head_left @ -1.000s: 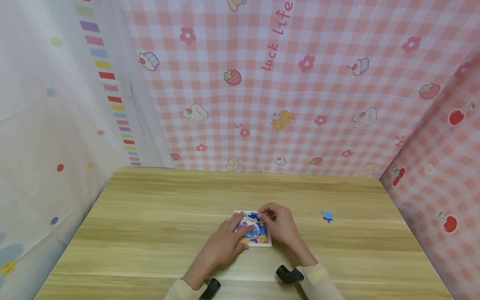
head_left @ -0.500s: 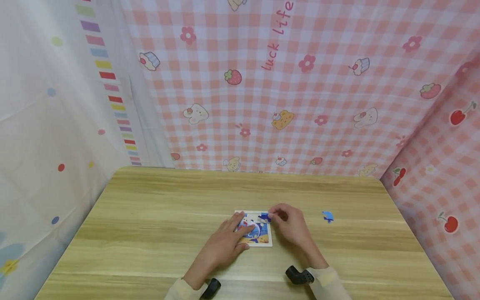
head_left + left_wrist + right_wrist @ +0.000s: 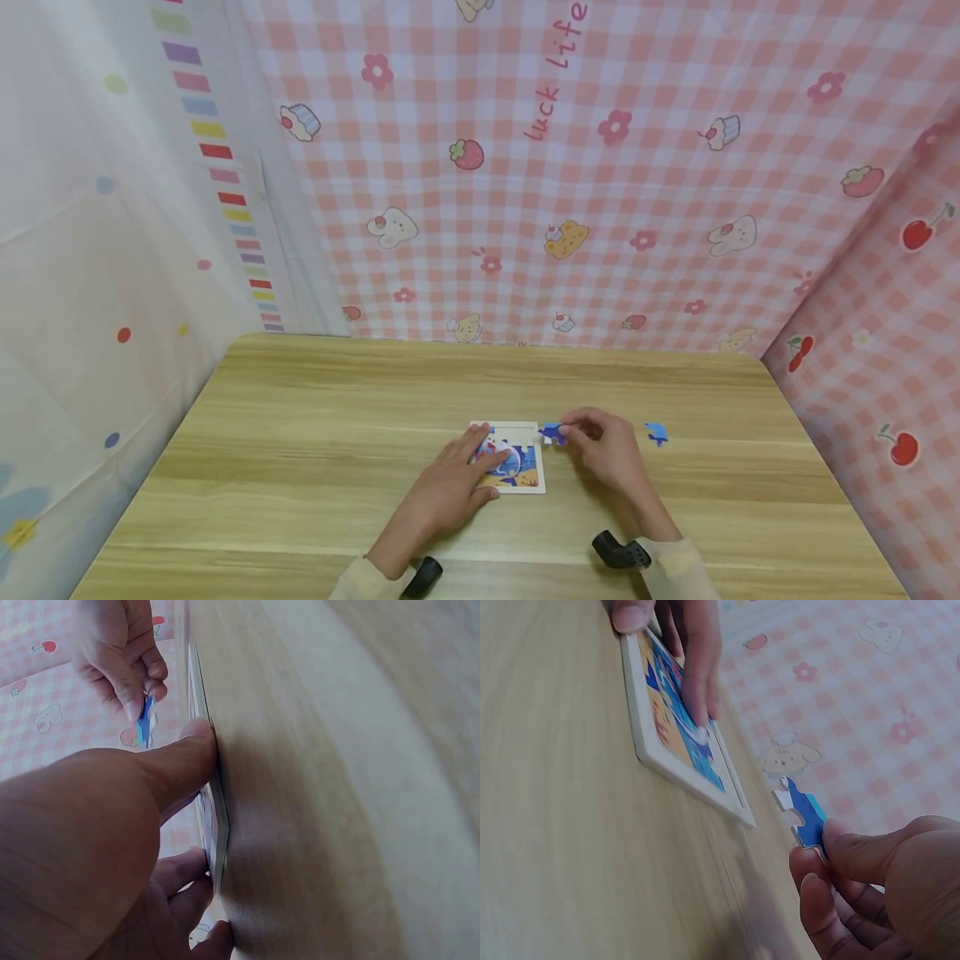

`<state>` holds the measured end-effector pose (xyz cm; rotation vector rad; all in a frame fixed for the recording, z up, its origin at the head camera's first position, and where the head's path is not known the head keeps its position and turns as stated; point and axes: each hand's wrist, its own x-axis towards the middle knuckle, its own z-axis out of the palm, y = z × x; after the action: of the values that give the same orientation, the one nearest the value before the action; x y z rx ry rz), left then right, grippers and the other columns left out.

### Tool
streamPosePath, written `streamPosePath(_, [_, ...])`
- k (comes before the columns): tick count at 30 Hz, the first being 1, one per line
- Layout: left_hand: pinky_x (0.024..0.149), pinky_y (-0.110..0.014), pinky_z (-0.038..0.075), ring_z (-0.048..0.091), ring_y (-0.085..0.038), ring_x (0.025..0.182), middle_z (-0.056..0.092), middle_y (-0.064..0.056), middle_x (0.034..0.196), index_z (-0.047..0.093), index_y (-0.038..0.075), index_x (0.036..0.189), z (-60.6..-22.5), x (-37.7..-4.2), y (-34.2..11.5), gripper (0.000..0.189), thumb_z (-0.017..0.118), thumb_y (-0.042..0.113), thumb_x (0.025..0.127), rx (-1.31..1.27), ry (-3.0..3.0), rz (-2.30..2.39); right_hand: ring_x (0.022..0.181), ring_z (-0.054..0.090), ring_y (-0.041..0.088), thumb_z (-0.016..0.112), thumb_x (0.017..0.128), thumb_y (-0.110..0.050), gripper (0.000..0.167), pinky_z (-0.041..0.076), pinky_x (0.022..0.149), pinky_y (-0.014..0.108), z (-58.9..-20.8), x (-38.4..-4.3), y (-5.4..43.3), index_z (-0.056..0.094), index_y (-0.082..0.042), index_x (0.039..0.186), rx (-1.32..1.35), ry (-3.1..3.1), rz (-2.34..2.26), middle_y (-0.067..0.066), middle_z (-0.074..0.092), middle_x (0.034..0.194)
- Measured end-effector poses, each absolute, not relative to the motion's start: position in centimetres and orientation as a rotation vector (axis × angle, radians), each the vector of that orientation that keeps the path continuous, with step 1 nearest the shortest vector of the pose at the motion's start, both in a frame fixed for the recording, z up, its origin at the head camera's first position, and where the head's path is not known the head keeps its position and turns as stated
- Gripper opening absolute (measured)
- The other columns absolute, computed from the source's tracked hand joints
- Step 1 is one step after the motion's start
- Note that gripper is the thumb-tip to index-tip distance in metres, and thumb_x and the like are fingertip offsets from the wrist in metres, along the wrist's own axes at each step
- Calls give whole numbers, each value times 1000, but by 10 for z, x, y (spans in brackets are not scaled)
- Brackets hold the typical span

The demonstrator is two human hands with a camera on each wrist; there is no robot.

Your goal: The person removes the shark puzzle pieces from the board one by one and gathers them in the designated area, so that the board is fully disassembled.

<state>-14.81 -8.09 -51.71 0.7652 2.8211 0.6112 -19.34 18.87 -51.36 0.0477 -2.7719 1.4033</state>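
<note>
A small jigsaw puzzle (image 3: 531,458) in a white frame lies on the table, with a blue, yellow and white picture; the strip along its far side shows bare white. My left hand (image 3: 448,482) rests across its left part, fingers extended over the picture and thumb along the near edge. Just off the frame's far right corner, my right hand (image 3: 609,450) pinches a dark blue puzzle piece (image 3: 807,819) between thumb and fingers. In the left wrist view, this piece (image 3: 145,722) appears edge-on, held above the tabletop.
Another blue puzzle piece (image 3: 657,433) lies on the wooden table (image 3: 315,433), to the right beyond my right hand. A pink checked curtain (image 3: 525,192) hangs behind the table's far edge, with more fabric at both sides.
My right hand has lifted the dark blue puzzle piece out of the frame's far right area and moved it rightward, exposing the white backing. My left hand has stayed in place.
</note>
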Motion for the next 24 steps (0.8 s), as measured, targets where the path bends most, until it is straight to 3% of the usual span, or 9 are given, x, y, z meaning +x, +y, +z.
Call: streamPosePath(24, [130,-49,22,17,-30,160,18,-11,173,44,29,157,-517,-149,-80,56,58,38,104,740,2800,617,81,71,14,71,98,-23,14,53,66,18,-511,-198,258,76,-11,104,-26,-2709,1256,8,77,93])
